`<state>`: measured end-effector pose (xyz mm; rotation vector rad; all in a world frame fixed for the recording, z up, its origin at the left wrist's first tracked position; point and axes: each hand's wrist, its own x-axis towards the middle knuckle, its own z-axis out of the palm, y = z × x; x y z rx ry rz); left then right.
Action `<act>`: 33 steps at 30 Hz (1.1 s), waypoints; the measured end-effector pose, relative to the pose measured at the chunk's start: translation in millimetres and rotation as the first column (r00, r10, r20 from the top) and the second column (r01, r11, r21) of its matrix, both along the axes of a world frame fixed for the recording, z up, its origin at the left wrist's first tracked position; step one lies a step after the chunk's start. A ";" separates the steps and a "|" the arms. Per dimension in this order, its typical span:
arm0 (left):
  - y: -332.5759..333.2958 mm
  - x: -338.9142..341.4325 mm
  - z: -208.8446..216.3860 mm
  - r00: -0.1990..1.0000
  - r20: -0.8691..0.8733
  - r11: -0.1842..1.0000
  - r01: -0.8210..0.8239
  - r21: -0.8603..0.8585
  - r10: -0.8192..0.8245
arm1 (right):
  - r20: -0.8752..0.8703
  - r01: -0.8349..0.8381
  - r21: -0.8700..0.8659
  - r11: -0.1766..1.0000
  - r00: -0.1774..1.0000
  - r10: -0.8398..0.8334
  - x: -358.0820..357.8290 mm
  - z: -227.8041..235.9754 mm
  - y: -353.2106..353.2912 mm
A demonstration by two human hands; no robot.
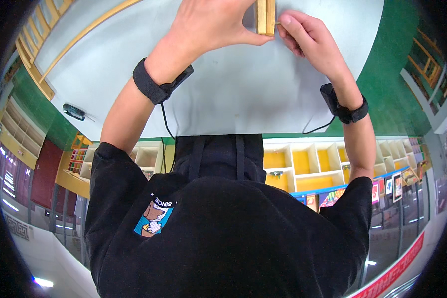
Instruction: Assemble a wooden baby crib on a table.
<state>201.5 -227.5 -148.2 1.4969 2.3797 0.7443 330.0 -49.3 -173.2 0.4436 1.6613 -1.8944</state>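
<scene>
At the top edge of the head view, two light wooden bars point(265, 19) stand side by side, their far ends cut off by the frame. My left hand point(206, 24) grips them from the left, its thumb reaching under their near end. On the right side, my right hand point(309, 38) is closed, thumb and fingers pinching a thin metal pin point(278, 23) that meets the right-hand bar. Whether the pin is a screw or a plain rod, I cannot tell. Black straps with small boxes and cables sit on both wrists.
The hands work over a pale table point(233, 89) with a green surface beyond its edges. At the far left lies a slatted wooden frame point(43, 88) with a curved rail. A small dark tool point(74, 111) with a thin tip rests near the left table edge. Shelves point(303, 161) with yellow backs appear beyond me.
</scene>
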 end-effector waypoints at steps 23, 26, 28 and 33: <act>3.6 0.4 5.9 0.999 0.032 1.000 -0.007 0.029 0.006 | -0.379 0.025 0.345 0.938 0.918 0.115 4.1 -0.8 2.3; 1.8 0.2 5.0 1.000 0.006 1.000 -0.003 0.030 0.003 | -0.633 0.186 0.724 0.664 0.560 0.534 -4.9 4.1 9.0; 1.1 0.3 5.0 0.999 -0.047 1.000 0.014 0.016 -0.013 | -0.531 0.179 0.695 0.696 0.781 0.328 -6.1 24.2 -13.3; 0.7 -0.2 5.7 1.000 0.015 1.000 -0.001 -0.007 0.001 | -0.079 -0.108 0.413 0.904 0.985 0.154 -4.6 17.9 9.5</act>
